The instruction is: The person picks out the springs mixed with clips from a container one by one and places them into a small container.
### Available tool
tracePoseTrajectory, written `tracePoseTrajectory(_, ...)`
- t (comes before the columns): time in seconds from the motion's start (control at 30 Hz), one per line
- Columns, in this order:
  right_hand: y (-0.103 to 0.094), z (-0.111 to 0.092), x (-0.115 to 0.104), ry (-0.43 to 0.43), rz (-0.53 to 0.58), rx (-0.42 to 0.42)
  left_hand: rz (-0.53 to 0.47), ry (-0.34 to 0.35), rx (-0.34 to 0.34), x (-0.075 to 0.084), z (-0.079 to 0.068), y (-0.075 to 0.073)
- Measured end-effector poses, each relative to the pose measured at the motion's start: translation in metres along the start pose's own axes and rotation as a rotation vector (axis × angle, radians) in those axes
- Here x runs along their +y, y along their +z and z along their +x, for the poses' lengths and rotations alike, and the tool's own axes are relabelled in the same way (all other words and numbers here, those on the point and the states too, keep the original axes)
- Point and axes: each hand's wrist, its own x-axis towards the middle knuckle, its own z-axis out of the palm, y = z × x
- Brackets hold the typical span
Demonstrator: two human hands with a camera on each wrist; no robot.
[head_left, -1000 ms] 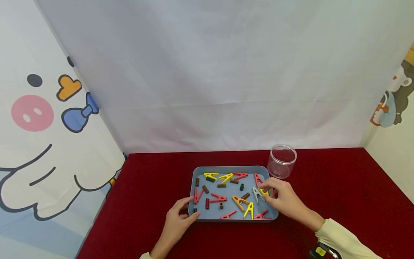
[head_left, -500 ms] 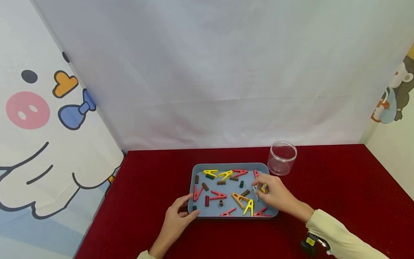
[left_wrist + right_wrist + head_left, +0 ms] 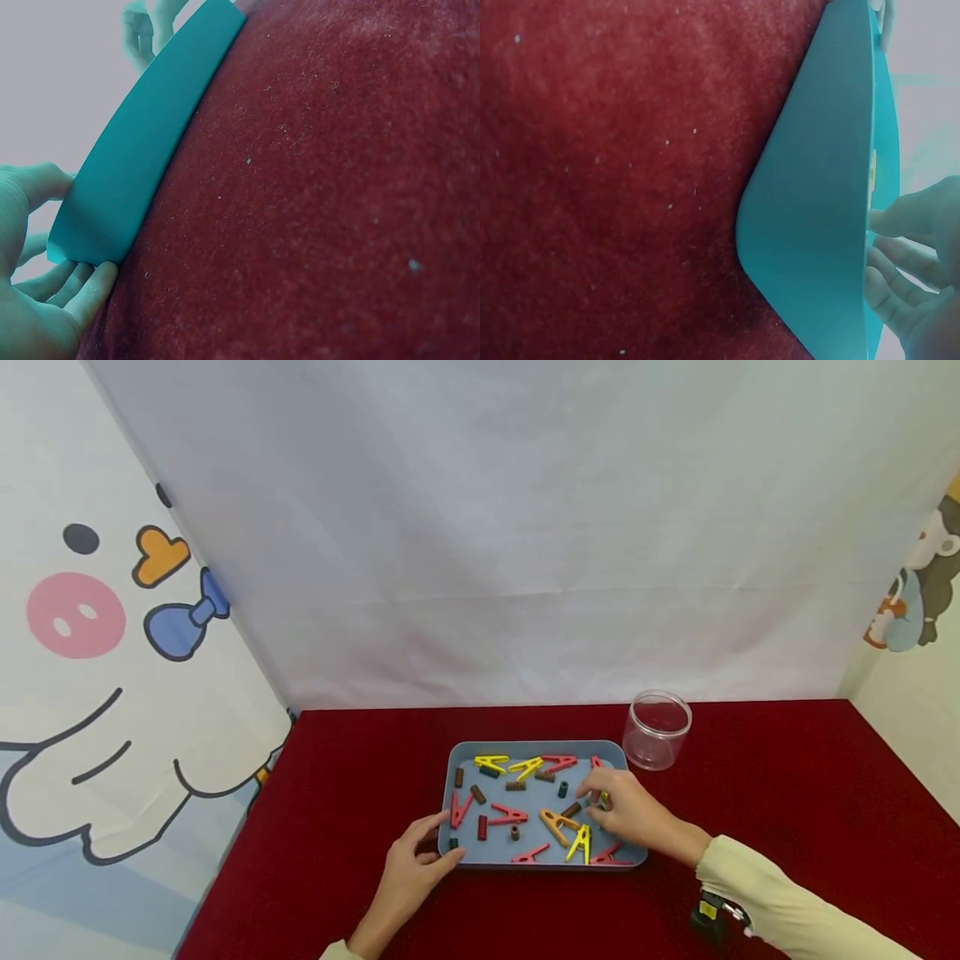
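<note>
A grey-blue tray [image 3: 540, 865] bears red, yellow and orange plastic clips, such as an orange clip [image 3: 558, 827] and a yellow clip [image 3: 580, 843]. My left hand [image 3: 408, 868] holds the tray's near left corner; in the left wrist view its fingers [image 3: 94, 289] press against the outer wall. Over the tray's right part, my right hand [image 3: 626, 810] has its thumb and fingers curled together round a grey clip [image 3: 588, 800], mostly hidden by the hand. In the right wrist view the tray wall [image 3: 810, 187] hides the fingertips.
Small ribbed, spring-like cylinders lie among the clips, including a dark red one [image 3: 482, 827] and a brown one [image 3: 515, 786]. A clear round jar [image 3: 656, 735] stands behind the tray's right corner. Dark red cloth [image 3: 360, 777] covers the table; a white curtain [image 3: 525, 568] hangs behind.
My right hand has moved left over the tray, from the right edge, and closed round the grey clip. My left hand stays at the tray's corner.
</note>
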Motion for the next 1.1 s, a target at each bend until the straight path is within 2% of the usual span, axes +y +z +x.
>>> tracePoseTrajectory(0.07, 0.001, 0.002, 0.002, 0.015, -0.014, -0.024, 0.003, -0.005, -0.004, 0.004, -0.001, 0.000)
tracePoseTrajectory(0.2, 0.004, 0.006, 0.004, 0.038, -0.049, -0.088, 0.002, -0.006, -0.009, 0.022, -0.007, -0.001)
tracePoseTrajectory(0.3, 0.006, 0.009, 0.004, 0.026, -0.071, -0.119, 0.012, -0.009, -0.012, 0.033, -0.011, -0.002)
tracePoseTrajectory(0.4, 0.009, 0.010, 0.007, 0.000, -0.090, -0.129, 0.034, -0.020, -0.006, 0.019, -0.007, -0.002)
tracePoseTrajectory(0.53, 0.013, 0.008, 0.010, -0.067, -0.130, -0.098, 0.047, -0.016, 0.003, -0.002, 0.001, 0.000)
tracePoseTrajectory(0.7, 0.009, 0.009, 0.009, -0.078, -0.155, -0.087, 0.037, -0.011, 0.005, -0.003, 0.003, 0.000)
tracePoseTrajectory(0.9, 0.005, 0.010, 0.007, -0.031, -0.071, -0.114, 0.041, -0.016, 0.014, -0.002, 0.000, 0.000)
tracePoseTrajectory(1.1, 0.004, 0.008, 0.005, -0.018, -0.016, -0.054, 0.018, 0.005, -0.009, 0.018, -0.006, -0.001)
